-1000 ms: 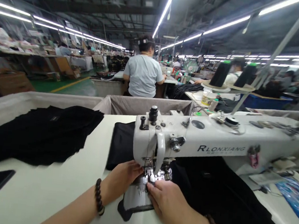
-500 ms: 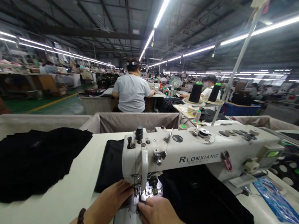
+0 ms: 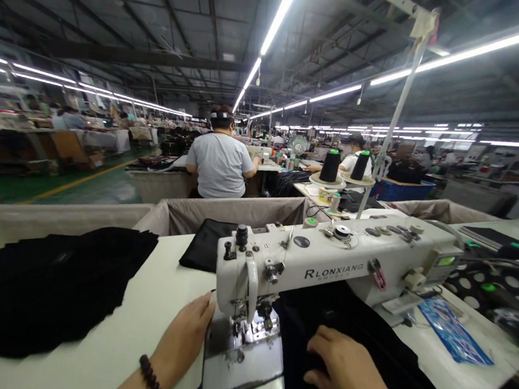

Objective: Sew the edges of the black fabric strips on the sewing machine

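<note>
On the white table, my left hand (image 3: 185, 334) rests just left of the sewing machine (image 3: 251, 279), its fingers stretched forward. The fingertips reach the side of the machine head, and nothing shows in them. My right hand (image 3: 346, 365) is over the black fabric (image 3: 385, 344) right of the needle area, thumb and fingers apart; whether it touches the cloth I cannot tell. The metal needle plate (image 3: 243, 364) lies bare under the presser foot. Behind the machine head is a folded black piece (image 3: 209, 244), away from both hands.
A stack of black cloth pieces (image 3: 53, 288) lies at the left. A blue packet (image 3: 455, 332) sits at the right. Black thread cones (image 3: 330, 166) stand behind the machine. Grey cloth-lined bins (image 3: 239, 214) border the table's back. A co-worker (image 3: 219, 160) sits ahead, back turned.
The black piece by the needle has moved back behind the machine head. My right hand has left the presser foot and moved right; my left has moved slightly away.
</note>
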